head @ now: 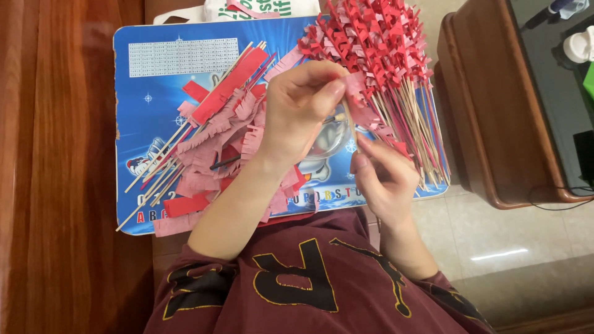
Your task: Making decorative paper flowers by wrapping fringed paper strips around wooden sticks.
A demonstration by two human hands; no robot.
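Note:
My left hand (301,105) pinches a pink fringed paper strip (357,86) at the top of a thin wooden stick (350,127). Lower down, my right hand (382,176) grips the same stick between thumb and fingers. Both hands hover over a blue cartoon-printed board (154,93) on my lap. A pile of red and pink fringed paper strips (216,133) lies on the board left of my left hand, mixed with bare wooden sticks (154,176). Behind my hands, a bundle of sticks wrapped with red fringed paper (377,43) fans out.
A dark wooden cabinet (495,124) stands to the right, with a black top bearing a white object (578,46). Wooden panelling (55,167) fills the left side. A white bag (253,9) sits behind the board. Pale floor tiles (495,247) show at lower right.

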